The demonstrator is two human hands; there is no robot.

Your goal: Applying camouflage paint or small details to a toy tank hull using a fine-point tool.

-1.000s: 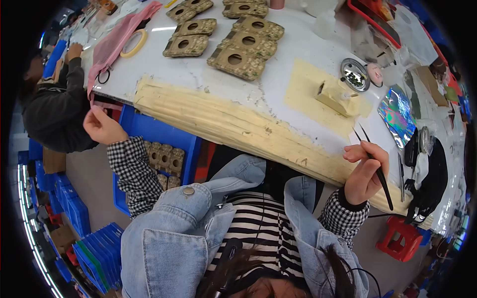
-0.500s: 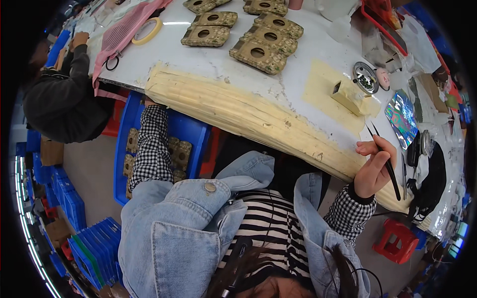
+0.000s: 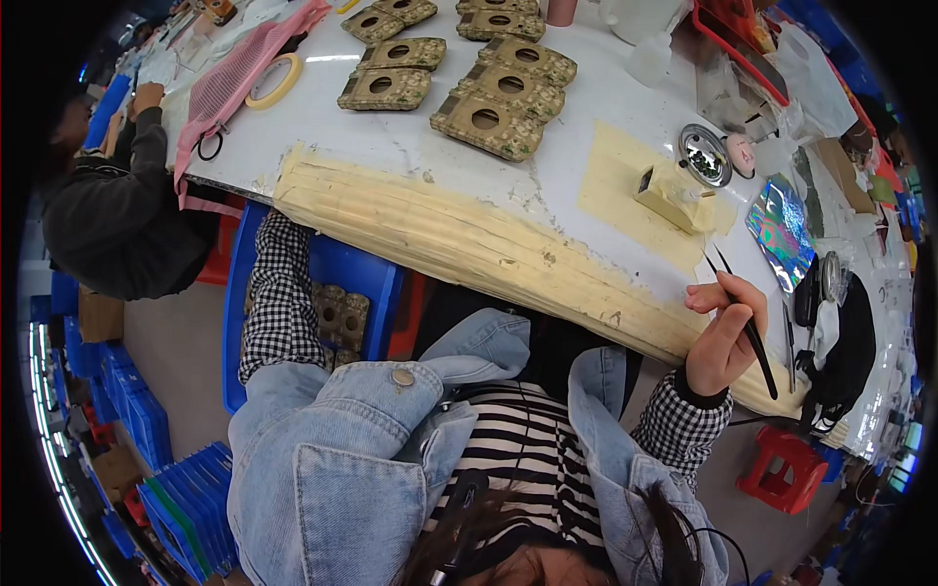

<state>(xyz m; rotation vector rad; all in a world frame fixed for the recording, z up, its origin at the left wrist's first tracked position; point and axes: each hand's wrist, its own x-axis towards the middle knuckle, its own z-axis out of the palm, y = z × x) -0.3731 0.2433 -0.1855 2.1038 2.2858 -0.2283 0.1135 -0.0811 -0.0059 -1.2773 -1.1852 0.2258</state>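
A small cream-yellow box (image 3: 667, 192) stands on the white table (image 3: 410, 156), on a pale yellow sheet. Just right of that box lies a shiny rainbow-coloured foil packet (image 3: 780, 234), flat and roughly rectangular. Above the box, near the table's far edge, clear plastic bags (image 3: 757, 83) lie crumpled.

White bench (image 3: 586, 107) with tape-padded near edge (image 3: 489, 244). Perforated camouflage plates (image 3: 489, 122) lie toward the far edge. Tape roll (image 3: 272, 80) at left, small yellow block (image 3: 669, 190) at right.

Tweezers (image 3: 752, 337) glossy black metal; table edge (image 3: 469, 234) matt tape layers; foil sheet (image 3: 779, 232) iridescent.
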